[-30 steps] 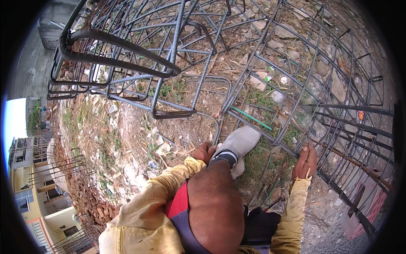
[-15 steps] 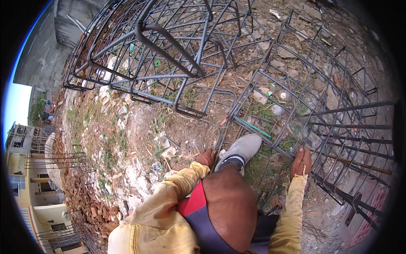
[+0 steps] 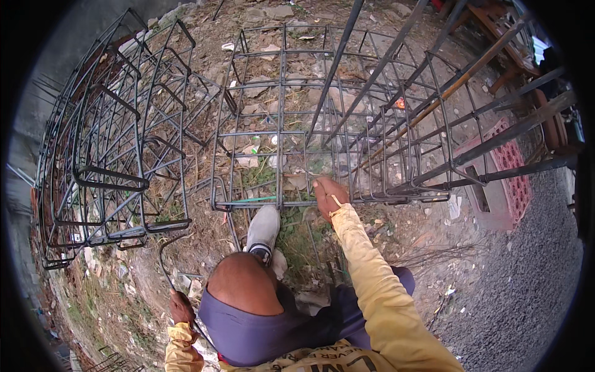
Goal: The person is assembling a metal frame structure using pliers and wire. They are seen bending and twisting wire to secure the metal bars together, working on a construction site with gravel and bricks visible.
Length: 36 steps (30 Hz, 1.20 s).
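My left hand (image 3: 181, 308) is closed around a dark bent steel rod (image 3: 165, 263), whose upper end curves over beside my knee. My right hand (image 3: 328, 198) is closed at the near lower bar of a rebar cage (image 3: 282, 111). Its fingers cover the part of the bar they grip. The cage lies on the ground ahead of me, made of long bars crossed by square stirrups. My grey shoe (image 3: 264, 227) stands at the cage's near edge, close to a green strip (image 3: 255, 199).
More rebar cages (image 3: 118, 167) are piled on the left. Long loose bars (image 3: 434, 93) slant up across the right side. A pink perforated block (image 3: 499, 180) lies beside dark gravel (image 3: 520, 285). Wooden furniture (image 3: 502, 43) stands at the far right. Rubble and weeds cover the ground.
My view has swung to the right, so the cage and gravel show more fully. My left hand now shows with the bent rod in it; my right hand stays at the cage's near bar.
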Motion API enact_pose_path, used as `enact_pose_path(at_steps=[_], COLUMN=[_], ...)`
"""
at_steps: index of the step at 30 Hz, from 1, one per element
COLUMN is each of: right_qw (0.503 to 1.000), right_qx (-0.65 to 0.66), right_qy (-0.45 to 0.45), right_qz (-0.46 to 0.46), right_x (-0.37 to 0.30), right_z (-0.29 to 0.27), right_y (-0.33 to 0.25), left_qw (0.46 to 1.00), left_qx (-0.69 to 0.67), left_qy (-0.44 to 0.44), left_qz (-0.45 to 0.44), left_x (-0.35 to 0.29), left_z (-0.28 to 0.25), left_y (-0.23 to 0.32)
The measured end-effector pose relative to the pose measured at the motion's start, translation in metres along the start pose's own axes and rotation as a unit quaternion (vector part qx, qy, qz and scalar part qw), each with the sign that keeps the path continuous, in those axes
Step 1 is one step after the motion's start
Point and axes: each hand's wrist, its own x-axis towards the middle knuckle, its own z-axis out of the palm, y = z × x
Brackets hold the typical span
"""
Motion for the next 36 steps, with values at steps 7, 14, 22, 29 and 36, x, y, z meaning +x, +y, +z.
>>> enact_pose_path(at_steps=[7, 14, 22, 29, 36], right_qw=[0.995, 0.999, 0.993, 0.931, 0.882], right_qx=[0.087, 0.038, 0.098, 0.36, 0.41], right_qy=[-0.023, 0.008, 0.009, 0.024, 0.171], right_qz=[0.045, 0.016, 0.06, 0.052, -0.155], right_x=[0.0, -0.002, 0.0, -0.028, -0.054], right_z=[-0.003, 0.001, -0.01, -0.04, -0.122], right_y=[0.002, -0.001, 0.01, -0.021, -0.111], left_qw=[0.949, 0.809, 0.606, 0.534, 0.47], left_qx=[0.152, 0.414, 0.574, 0.619, 0.501], left_qy=[-0.178, -0.131, -0.166, -0.095, 0.046], left_qz=[0.211, 0.395, 0.526, 0.568, 0.725], left_x=[0.005, -0.015, -0.076, -0.114, -0.089], left_z=[-0.093, -0.163, -0.173, -0.134, -0.053], left_y=[0.036, 0.212, 0.411, 0.494, 0.55])
